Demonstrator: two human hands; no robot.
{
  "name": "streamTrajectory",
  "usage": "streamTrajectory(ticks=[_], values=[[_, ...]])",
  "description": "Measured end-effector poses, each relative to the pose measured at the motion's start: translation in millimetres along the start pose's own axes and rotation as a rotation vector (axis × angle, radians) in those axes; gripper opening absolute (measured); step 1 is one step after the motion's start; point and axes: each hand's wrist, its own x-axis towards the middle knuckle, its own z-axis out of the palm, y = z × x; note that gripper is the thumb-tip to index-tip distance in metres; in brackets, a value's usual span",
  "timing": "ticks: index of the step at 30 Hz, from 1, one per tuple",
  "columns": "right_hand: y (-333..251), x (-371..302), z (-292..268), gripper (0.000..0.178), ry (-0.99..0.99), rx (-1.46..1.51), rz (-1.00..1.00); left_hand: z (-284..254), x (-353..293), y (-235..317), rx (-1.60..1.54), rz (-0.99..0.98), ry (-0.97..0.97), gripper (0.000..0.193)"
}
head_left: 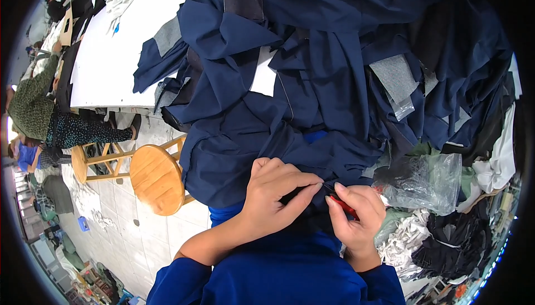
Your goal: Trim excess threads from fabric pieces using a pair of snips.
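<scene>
My left hand (277,189) is closed in a pinch, thumb and forefinger tips together over the dark cloth. Whatever lies between those fingertips is too small to make out. Close beside it on the right, my right hand (359,216) is closed around small red-handled snips (346,208), whose dark tip points toward the left fingertips. Navy blue cloth (234,132) spreads over my lap and up onto the table in heavy folds. Grey patches (394,76) show among the folds at the right.
A white tabletop (128,65) lies at the far left, with two round wooden stools (157,178) below it. A person (33,104) in a patterned green top stands at the left. On the right are a clear plastic bag (432,185), white scraps (404,244) and a black cloth bundle (454,238).
</scene>
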Motion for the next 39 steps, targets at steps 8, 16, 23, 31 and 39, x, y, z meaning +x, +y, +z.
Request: streamTrajectory(ticks=[8,16,23,31,39], values=[[0,1,1,0.028,0.0,0.008,0.008,1,0,0,0.023,0.018,0.015,0.011],[3,-1,1,0.027,-0.017,0.001,-0.008,3,0,0,0.017,0.016,0.0,0.011],[3,-9,-1,0.036,0.088,0.276,0.274,4,-1,0,-0.002,-0.004,-0.01,0.01],[5,-7,5,0.024,-0.088,0.334,0.281,8,-4,0,0.05,0.08,-0.009,0.012],[56,-2,-22,0.012,0.634,0.929,0.651,8,-4,2,0.082,0.117,-0.006,0.013]])
